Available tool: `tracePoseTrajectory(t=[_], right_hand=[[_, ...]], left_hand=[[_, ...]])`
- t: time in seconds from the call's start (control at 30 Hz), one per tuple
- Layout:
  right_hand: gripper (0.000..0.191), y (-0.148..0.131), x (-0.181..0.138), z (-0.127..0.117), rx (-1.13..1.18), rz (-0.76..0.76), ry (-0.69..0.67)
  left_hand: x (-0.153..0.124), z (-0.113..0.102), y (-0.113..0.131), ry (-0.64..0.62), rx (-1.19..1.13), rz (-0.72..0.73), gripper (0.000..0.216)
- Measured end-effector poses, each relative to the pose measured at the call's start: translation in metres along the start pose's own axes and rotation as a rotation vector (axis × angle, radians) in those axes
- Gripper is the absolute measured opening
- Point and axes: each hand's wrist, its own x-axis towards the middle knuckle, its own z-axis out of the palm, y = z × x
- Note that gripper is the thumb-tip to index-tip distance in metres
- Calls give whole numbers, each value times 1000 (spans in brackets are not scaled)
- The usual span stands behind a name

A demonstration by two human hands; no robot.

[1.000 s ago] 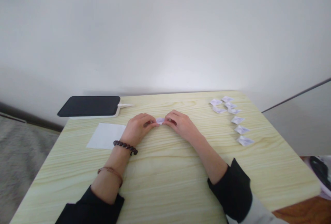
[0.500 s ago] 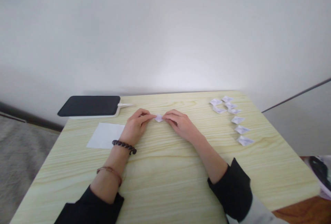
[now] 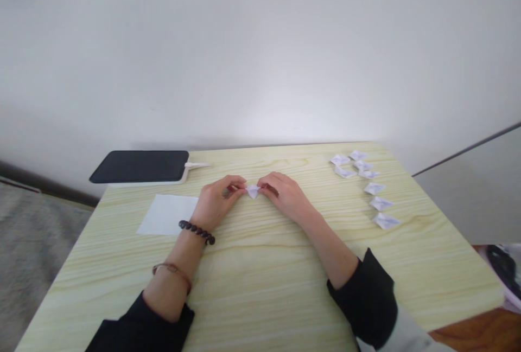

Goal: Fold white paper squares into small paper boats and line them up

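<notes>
A small folded white paper piece (image 3: pixel 253 191) is pinched between both my hands near the middle of the pale wooden table (image 3: pixel 260 281). My left hand (image 3: pixel 217 203) grips its left side with curled fingers; a dark bead bracelet and a thin brown band circle that wrist. My right hand (image 3: pixel 283 196) pinches the right side, fingers closed on the paper.
A flat white paper sheet (image 3: pixel 167 214) lies left of my left hand. Behind it sits a black tablet (image 3: pixel 140 166) with a white stylus (image 3: pixel 197 165). Several small folded paper pieces (image 3: pixel 368 186) are lined up at the far right. A wall rises behind the table.
Both hands stay together on the paper piece; the fingers have shifted slightly, and the piece now shows as a small downward point between them.
</notes>
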Motion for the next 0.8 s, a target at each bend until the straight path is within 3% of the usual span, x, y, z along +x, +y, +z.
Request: tracePoseTrajectory(t=[0.23, 0.57, 0.8], right_hand=[[9, 5, -1, 5, 72, -11, 72], [13, 2, -1, 4, 88, 7, 55], [11, -1, -1, 5, 91, 24, 29]], left_hand=[[1, -1, -1, -41, -6, -7, 17], [0, 1, 1, -48, 67, 44, 18], [1, 4, -1, -73, 215, 204, 18]])
